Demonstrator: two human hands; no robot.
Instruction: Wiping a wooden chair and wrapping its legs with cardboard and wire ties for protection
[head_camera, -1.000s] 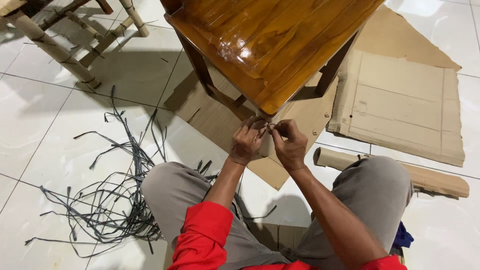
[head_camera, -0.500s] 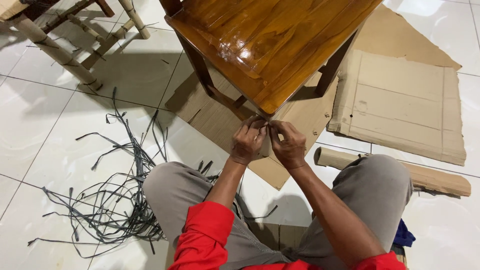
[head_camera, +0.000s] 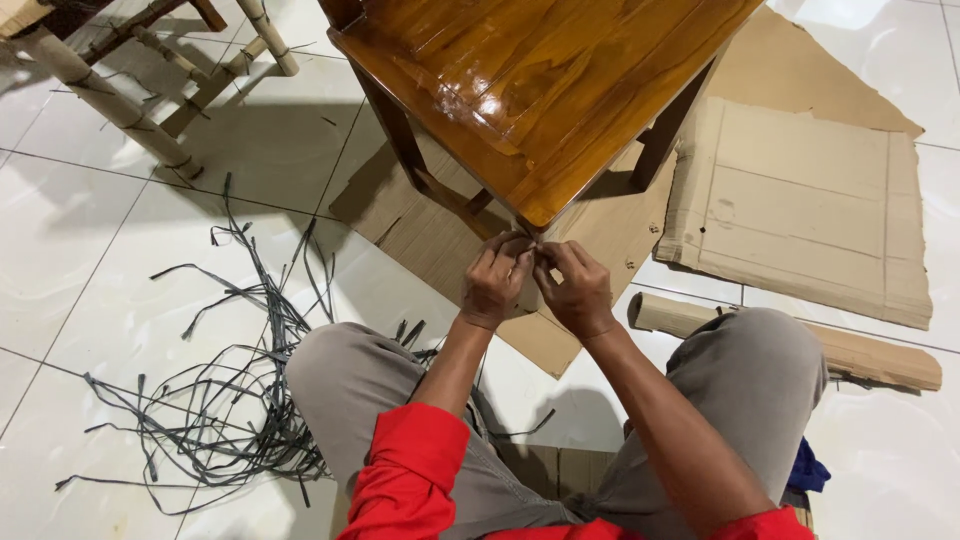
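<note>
Left hand (head_camera: 495, 282) and right hand (head_camera: 577, 290) meet, fingertips pinched together.

Hemmed in above by the varnished wooden chair seat (head_camera: 540, 90), its corner just over the left hand (head_camera: 497, 280) and right hand (head_camera: 575, 290). Blocked left by tangled grey strips (head_camera: 230, 400) on the floor (head_camera: 90, 250); right by a cardboard roll (head_camera: 800, 345) and flat cardboard sheet (head_camera: 800, 210). Open tile between the knees and far left.

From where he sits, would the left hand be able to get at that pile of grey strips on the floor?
Probably yes: the grey strips lie on open tile beside the left knee, with nothing between them and the left hand.
</note>
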